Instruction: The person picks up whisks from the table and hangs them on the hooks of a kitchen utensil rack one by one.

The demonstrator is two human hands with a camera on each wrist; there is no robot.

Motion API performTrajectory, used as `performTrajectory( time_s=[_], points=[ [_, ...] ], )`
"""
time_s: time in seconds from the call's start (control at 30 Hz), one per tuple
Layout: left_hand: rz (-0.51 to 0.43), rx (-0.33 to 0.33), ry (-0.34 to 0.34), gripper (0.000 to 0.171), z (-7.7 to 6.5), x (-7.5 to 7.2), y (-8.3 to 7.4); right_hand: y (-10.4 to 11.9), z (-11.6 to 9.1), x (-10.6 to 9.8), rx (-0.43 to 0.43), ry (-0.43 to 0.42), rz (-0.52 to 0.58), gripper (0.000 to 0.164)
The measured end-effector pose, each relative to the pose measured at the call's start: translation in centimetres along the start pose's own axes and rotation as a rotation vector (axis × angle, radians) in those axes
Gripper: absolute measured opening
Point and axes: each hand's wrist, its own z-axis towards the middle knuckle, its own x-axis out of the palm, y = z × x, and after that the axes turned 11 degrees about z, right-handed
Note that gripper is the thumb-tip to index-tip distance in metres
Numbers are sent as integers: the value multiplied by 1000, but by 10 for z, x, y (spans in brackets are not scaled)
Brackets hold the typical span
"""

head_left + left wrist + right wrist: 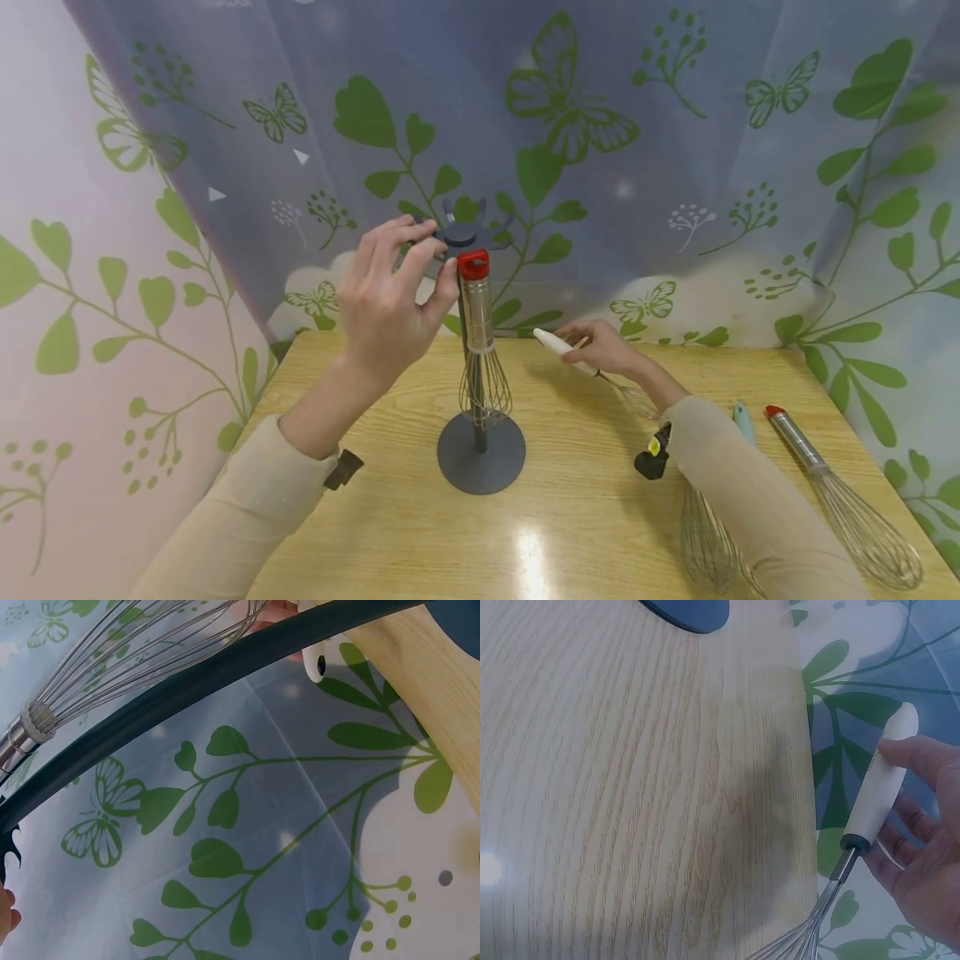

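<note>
A dark utensil stand [491, 454] with a round base and a ring of hooks stands on the table. From one hook hangs a steel whisk [480, 312] with a red cap, wires downward. My left hand [386, 296] is at the stand's top, thumb and fingertips pinching at a hook beside the red cap. My right hand [603, 346] grips a whisk by its white handle [881, 772], thumb on one side and fingers on the other. That whisk is tilted, handle toward the stand, its wires [795, 941] pointing back toward my right sleeve.
At the right of the wooden table [360, 517] lie a red-tipped steel whisk [847, 504] and a whisk with a light-blue handle [742, 423], partly under my right sleeve. A patterned cloth [465, 100] with leaves and butterflies hangs behind the table.
</note>
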Motion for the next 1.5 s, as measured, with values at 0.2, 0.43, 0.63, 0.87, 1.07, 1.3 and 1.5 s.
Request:
performTrajectory(
  time_s=[0.2, 0.43, 0.63, 0.87, 1.07, 1.3, 1.5],
  points=[
    [-6, 1, 2, 24, 0, 0, 0, 6, -2, -2, 38, -19, 49, 51],
    [-3, 3, 2, 24, 1, 0, -1, 11, -4, -4, 55, -26, 92, 50],
    [-1, 0, 6, 24, 1, 0, -2, 16, -5, -3, 45, -33, 124, 50],
    [0, -1, 15, 24, 0, -1, -1, 25, -7, 0, 51, -59, 155, 48],
    [-1, -1, 9, 26, 0, 0, -1, 34, -10, 1, 50, -80, 174, 48],
    [-2, -3, 5, 27, 0, 0, -2, 45, -14, 4, 45, -100, 212, 50],
    [1, -9, 8, 26, 0, -1, -2, 51, -16, 6, 43, -106, 248, 51]
  ],
)
